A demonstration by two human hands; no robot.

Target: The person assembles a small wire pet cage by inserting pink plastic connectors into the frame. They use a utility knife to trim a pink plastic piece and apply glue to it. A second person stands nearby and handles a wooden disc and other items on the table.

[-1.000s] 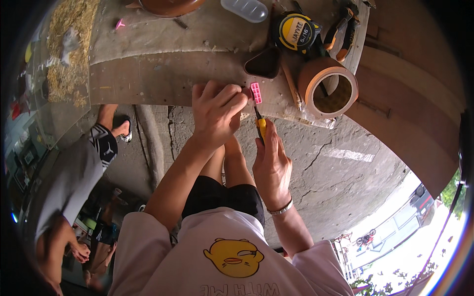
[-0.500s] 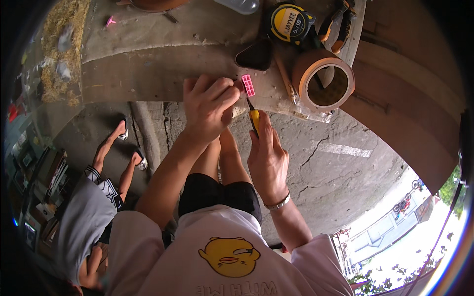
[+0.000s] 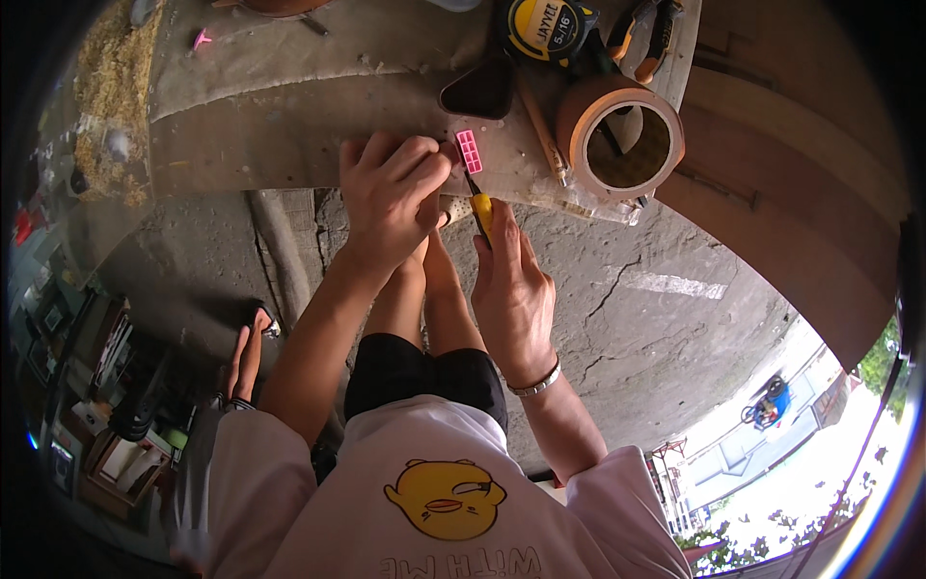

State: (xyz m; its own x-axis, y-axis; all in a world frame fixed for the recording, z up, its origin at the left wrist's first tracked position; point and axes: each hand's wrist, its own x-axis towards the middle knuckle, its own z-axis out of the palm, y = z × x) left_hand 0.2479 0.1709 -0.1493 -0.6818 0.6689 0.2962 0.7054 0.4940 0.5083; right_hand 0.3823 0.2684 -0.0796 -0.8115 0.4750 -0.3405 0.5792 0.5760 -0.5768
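My left hand (image 3: 391, 193) is curled at the near edge of the worktop (image 3: 251, 125), its fingertips pressing on a small pink ribbed piece (image 3: 469, 151). My right hand (image 3: 511, 285) is below the edge and grips a yellow-handled tool (image 3: 479, 207) whose dark tip points up at the pink piece. Both forearms rise from the lower edge of the head view.
On the worktop lie a brown tape roll (image 3: 622, 135), a yellow tape measure (image 3: 548, 29), orange-handled pliers (image 3: 646, 39), a pencil (image 3: 542, 130) and a dark triangular piece (image 3: 479, 92). Sawdust (image 3: 106, 77) covers the far left. Another person's bare feet (image 3: 246, 352) stand on the cracked concrete floor (image 3: 656, 318).
The view has shifted so the worktop items sit higher. The other person at the left has moved down and away. My hands stay on the pink piece and the tool.
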